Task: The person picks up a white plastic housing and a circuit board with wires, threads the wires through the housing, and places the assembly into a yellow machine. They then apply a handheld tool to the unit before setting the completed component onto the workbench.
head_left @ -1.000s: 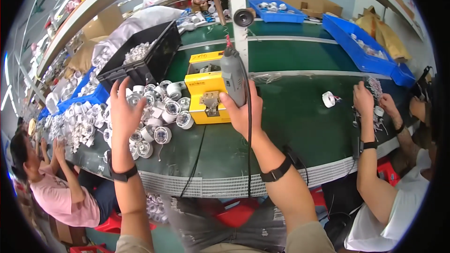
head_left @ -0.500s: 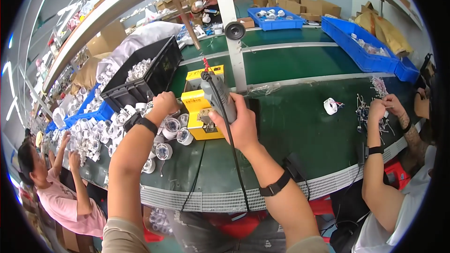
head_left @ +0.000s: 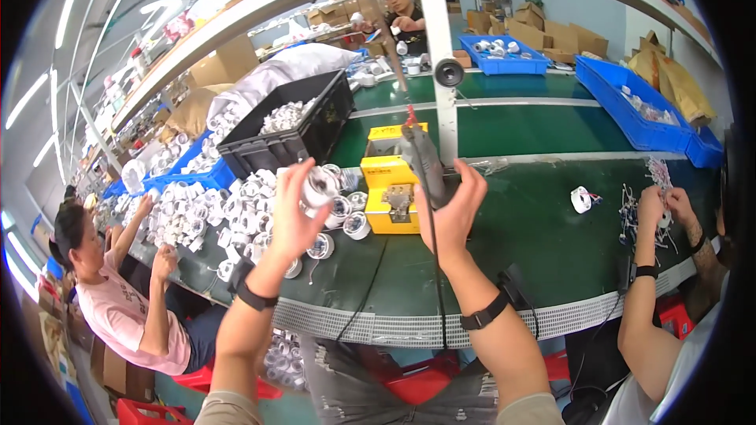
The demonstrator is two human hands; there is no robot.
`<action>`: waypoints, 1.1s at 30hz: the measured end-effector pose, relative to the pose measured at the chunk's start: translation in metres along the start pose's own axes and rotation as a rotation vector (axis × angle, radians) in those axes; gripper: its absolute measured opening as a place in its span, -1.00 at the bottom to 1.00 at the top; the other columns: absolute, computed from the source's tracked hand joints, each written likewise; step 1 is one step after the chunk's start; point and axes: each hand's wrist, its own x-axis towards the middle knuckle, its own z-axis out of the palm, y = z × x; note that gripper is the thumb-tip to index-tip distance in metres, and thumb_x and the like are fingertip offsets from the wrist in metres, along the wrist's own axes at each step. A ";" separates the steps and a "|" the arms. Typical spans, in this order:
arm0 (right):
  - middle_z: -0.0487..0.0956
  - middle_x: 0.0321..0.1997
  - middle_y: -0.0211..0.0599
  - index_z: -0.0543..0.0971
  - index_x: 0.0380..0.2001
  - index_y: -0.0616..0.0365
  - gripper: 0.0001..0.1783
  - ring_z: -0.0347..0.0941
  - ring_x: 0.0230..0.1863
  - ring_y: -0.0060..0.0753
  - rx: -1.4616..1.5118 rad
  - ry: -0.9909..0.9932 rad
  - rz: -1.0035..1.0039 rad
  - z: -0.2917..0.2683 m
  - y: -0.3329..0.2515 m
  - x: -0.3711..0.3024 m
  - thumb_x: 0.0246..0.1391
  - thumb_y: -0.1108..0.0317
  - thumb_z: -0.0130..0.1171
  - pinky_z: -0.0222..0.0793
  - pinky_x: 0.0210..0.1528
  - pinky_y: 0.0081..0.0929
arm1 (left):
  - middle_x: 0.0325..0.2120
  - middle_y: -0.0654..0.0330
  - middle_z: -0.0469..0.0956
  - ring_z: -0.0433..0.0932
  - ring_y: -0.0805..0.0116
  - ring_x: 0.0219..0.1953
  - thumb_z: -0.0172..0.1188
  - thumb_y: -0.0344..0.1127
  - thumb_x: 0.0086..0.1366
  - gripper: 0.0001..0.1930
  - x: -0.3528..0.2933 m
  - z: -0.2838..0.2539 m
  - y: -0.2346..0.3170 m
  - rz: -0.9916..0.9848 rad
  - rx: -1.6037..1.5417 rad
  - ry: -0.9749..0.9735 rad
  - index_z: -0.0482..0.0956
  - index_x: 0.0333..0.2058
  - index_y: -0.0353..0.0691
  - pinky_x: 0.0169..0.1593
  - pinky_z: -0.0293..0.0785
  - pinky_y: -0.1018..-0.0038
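Left hand (head_left: 293, 218) clamped on a white round housing (head_left: 320, 186), held up left of the yellow box (head_left: 386, 166). Right hand (head_left: 457, 212) beside the grey power tool (head_left: 426, 159) at the box's right edge, fingers spread; whether they grip it, can't tell. Step, as I judge: handling one housing; moving it rightward would call for clearing the box. Black cord (head_left: 436, 275) dangles front-right of box; loose housings (head_left: 260, 205) crowd its left; black crate (head_left: 268, 149) behind-left.
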 end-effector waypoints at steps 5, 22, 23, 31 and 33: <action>0.40 -0.17 -0.11 0.38 -0.08 0.27 -0.49 0.41 -0.17 -0.21 0.086 -0.079 -0.440 0.002 -0.022 -0.025 -0.13 0.44 0.33 0.37 -0.10 -0.29 | -0.02 0.05 0.29 0.37 0.18 0.04 0.39 -0.59 -0.14 -0.05 -0.058 0.004 0.019 -0.134 -0.311 0.041 0.11 0.26 -0.27 0.09 0.38 0.37; 0.59 -0.40 -0.23 0.57 -0.21 0.34 -0.80 0.52 -0.46 -0.47 0.866 -0.706 0.490 -0.006 -0.040 -0.022 0.06 0.56 0.21 0.50 -0.38 -0.55 | 0.04 0.06 0.32 0.45 0.27 0.00 0.48 -0.60 -0.22 0.22 -0.061 0.025 0.040 -0.398 -1.051 0.010 -0.20 0.35 -0.18 0.07 0.41 0.37; 0.59 -0.39 -0.23 0.58 -0.21 0.34 -0.80 0.53 -0.46 -0.47 0.864 -0.733 0.489 -0.007 -0.038 -0.020 0.06 0.56 0.21 0.50 -0.38 -0.55 | 0.03 0.07 0.33 0.45 0.29 0.00 0.47 -0.61 -0.22 0.20 -0.060 0.022 0.040 -0.423 -1.156 0.024 -0.17 0.34 -0.18 0.08 0.41 0.38; 0.58 -0.44 -0.33 0.59 -0.26 0.34 -0.84 0.48 -0.48 -0.58 0.865 -0.831 0.484 -0.005 -0.040 -0.020 0.05 0.53 0.25 0.45 -0.39 -0.61 | 0.08 0.10 0.35 0.39 0.24 0.12 0.43 -0.56 -0.13 -0.27 -0.067 0.034 0.030 -0.374 -0.989 -0.118 0.35 0.09 -0.26 0.14 0.33 0.37; 0.58 -0.43 -0.34 0.59 -0.26 0.33 -0.84 0.46 -0.47 -0.60 0.840 -0.812 0.458 -0.004 -0.039 -0.021 0.05 0.53 0.25 0.43 -0.39 -0.62 | 0.09 0.08 0.34 0.36 0.20 0.15 0.44 -0.54 -0.15 -0.27 -0.066 0.034 0.031 -0.278 -0.825 -0.089 0.37 0.08 -0.26 0.18 0.29 0.35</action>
